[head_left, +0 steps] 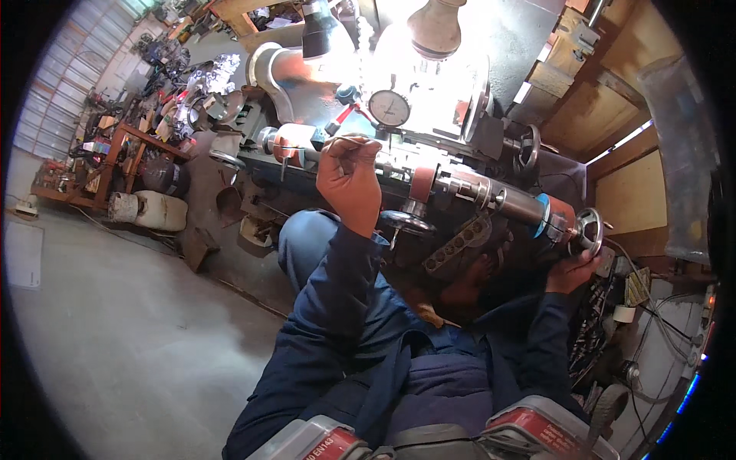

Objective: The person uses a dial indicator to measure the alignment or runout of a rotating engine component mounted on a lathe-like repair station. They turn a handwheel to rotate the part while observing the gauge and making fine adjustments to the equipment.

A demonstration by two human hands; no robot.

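My left hand (350, 180) is raised over the middle of a metalworking machine (523, 204), just left of a round dial gauge (389, 108). Its fingertips are pinched together; whatever may be between them is too small to make out. Beside those fingers is a red and black jointed arm (341, 121). At the machine's right end, my right hand (573, 272) grips the lower rim of a metal handwheel (589, 231). A second handwheel (409, 223) is fixed at the machine's front, below the gauge.
Two lamps (319, 34) (435, 31) hang over the brightly lit back. A perforated metal bar (458, 244) lies near my knees. Gas cylinders (159, 210) and a rusty frame (115, 165) stand left. Cables (652, 307) run along the right, near a wooden wall (632, 176).
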